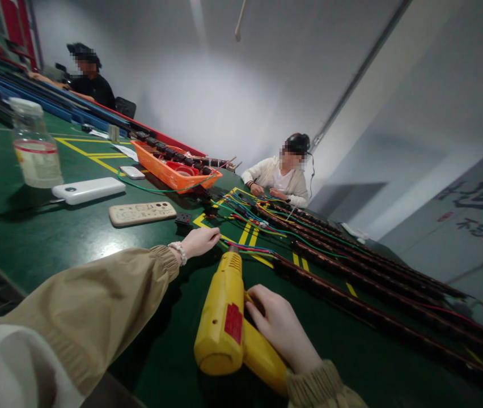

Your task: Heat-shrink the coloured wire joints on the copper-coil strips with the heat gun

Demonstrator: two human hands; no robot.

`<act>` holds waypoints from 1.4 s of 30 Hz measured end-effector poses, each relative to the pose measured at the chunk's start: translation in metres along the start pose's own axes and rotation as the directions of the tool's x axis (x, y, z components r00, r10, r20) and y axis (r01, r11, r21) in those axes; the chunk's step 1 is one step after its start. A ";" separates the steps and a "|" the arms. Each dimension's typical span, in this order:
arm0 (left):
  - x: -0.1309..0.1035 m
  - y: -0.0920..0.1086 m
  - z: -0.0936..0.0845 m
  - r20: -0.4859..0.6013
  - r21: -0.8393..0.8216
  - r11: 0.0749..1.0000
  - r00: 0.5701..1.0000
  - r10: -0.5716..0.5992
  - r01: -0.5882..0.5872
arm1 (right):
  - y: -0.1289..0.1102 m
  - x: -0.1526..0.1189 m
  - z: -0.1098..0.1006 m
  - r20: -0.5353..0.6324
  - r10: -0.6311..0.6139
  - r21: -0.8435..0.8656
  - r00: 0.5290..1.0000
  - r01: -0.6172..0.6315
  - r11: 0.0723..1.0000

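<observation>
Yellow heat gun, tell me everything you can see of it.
The yellow heat gun looks plastic, with vent slots near the front, a short metallic-looking nozzle and a red label. Its rear faces the camera and the nozzle points away toward coloured wires; whether it touches them is unclear. The handle slants toward the picture's lower right, in the grip of the right hand.

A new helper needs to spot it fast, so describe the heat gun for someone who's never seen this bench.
Start at the green table and come to its near side, where the right hand grips the heat gun by its handle. Its nozzle points toward the coloured wires. A bulky yellow body with a red patch sets it apart from the long dark bundles beside it.
</observation>
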State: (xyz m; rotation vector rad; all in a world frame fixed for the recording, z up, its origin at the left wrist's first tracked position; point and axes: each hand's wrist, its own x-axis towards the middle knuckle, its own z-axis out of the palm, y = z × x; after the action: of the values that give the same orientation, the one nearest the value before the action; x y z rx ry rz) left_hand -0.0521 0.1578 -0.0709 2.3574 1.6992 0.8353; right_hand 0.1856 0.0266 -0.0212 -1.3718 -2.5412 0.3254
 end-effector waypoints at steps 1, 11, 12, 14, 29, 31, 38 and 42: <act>0.000 0.000 0.000 -0.002 -0.009 1.000 1.000 0.006 -0.006 | -0.004 0.002 0.002 -0.002 -0.013 -0.009 1.000 0.013 1.000; 0.000 -0.004 0.001 0.038 -0.053 0.998 0.999 0.032 -0.030 | -0.023 0.010 0.011 -0.013 -0.057 0.023 0.998 0.058 0.998; -0.001 -0.005 0.001 0.037 -0.061 0.998 0.999 0.037 -0.035 | -0.022 0.010 0.011 -0.015 -0.057 0.047 0.998 0.057 0.997; -0.002 -0.005 0.000 0.037 -0.078 0.996 0.998 0.048 -0.045 | -0.020 0.010 0.012 -0.014 -0.056 0.092 0.998 0.057 0.994; -0.012 -0.002 -0.008 0.034 -0.228 0.972 0.998 0.060 -0.051 | -0.009 0.006 0.006 0.042 -0.120 0.092 0.992 0.116 0.989; -0.013 -0.001 -0.008 0.030 -0.214 0.975 0.997 0.066 -0.058 | -0.004 0.005 0.004 0.054 -0.123 0.111 0.991 0.116 0.987; -0.015 -0.004 -0.008 0.025 -0.222 0.974 0.999 0.048 -0.042 | 0.008 0.003 0.002 0.078 -0.149 0.185 0.986 0.133 0.974; -0.015 -0.004 -0.007 0.003 -0.246 0.968 0.999 0.048 -0.046 | 0.013 0.000 -0.001 0.085 -0.137 0.186 0.987 0.119 0.975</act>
State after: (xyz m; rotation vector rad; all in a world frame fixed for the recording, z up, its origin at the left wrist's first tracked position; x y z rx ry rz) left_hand -0.0624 0.1444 -0.0718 2.2382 1.4464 0.9791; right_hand 0.1957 0.0335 -0.0243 -1.1461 -2.5883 0.5958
